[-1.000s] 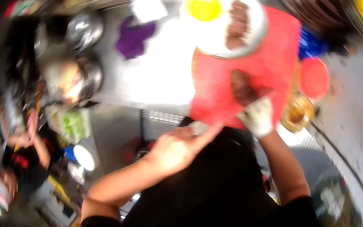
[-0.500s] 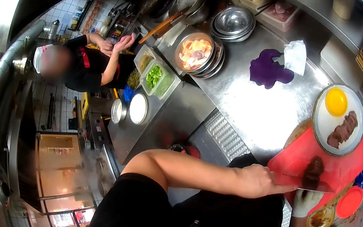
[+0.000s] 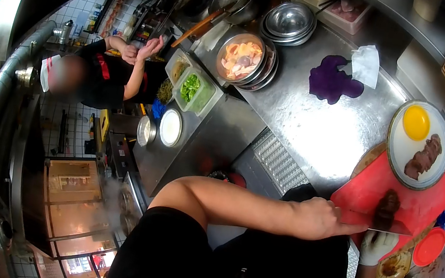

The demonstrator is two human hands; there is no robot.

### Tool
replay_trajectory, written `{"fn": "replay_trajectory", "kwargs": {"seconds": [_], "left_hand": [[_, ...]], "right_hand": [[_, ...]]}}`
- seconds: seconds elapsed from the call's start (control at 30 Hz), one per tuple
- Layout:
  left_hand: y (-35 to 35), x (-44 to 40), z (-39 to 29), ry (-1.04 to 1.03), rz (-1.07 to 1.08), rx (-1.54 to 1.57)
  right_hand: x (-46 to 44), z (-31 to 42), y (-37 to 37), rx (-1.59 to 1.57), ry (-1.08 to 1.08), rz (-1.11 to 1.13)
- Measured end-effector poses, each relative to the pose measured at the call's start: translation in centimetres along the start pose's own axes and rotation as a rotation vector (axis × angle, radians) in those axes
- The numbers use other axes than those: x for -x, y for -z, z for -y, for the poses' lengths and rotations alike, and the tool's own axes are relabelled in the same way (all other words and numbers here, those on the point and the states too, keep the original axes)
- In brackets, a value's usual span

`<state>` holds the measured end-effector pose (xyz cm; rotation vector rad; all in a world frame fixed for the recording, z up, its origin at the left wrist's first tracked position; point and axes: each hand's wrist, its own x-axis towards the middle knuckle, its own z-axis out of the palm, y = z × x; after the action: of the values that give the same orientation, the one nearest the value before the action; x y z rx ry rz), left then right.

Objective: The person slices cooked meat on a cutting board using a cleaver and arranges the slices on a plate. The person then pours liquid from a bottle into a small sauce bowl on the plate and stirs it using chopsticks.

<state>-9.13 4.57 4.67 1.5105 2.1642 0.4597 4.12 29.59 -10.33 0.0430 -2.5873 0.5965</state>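
My bare left hand [image 3: 318,218] is closed around a cleaver, one finger stretched along it. Its wide blade [image 3: 360,219] lies across a dark piece of cooked meat [image 3: 387,205] on the red cutting board [image 3: 431,188]. On the near side of the blade, my right hand [image 3: 377,248] in a pale glove grips the meat's end, its fingertips partly hidden. A plate [image 3: 399,152] overlaps the board's far edge, bearing sliced meat [image 3: 424,158] and a small dish of yellow liquid [image 3: 416,123].
A purple cloth [image 3: 334,81] and white paper [image 3: 365,66] lie on the steel counter [image 3: 294,101]. Bowls of pink-orange food [image 3: 241,59], stacked metal bowls [image 3: 287,22] and a tub of chopped greens [image 3: 191,87] stand farther off. A red lid [image 3: 429,247] is beside the board. A co-worker [image 3: 110,68] stands left.
The view has shifted slightly. Both hands, the cleaver and the meat keep nearly the same places on the board.
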Motion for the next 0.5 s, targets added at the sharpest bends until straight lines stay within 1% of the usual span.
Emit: {"fn": "replay_trajectory", "kwargs": {"seconds": [0.07,0.17,0.27,0.37,0.5], "left_hand": [[0.2,0.0,0.1,0.0,0.044,0.021],[0.1,-0.1,0.1,0.004,0.04,0.023],[0.2,0.0,0.0,0.012,0.009,0.011],[0.3,-0.1,-0.1,0.02,0.043,0.006],[-0.3,0.0,0.2,0.006,-0.009,0.04]], "right_hand": [[0.1,0.0,-0.1,0.008,-0.01,-0.007],[-1.3,0.5,0.3,-0.119,-0.045,0.06],[-0.8,0.3,0.3,-0.056,-0.031,0.051],[0.7,-0.4,-0.5,0.041,-0.018,0.0],[-0.5,0.3,0.0,-0.081,-0.062,0.065]]}}
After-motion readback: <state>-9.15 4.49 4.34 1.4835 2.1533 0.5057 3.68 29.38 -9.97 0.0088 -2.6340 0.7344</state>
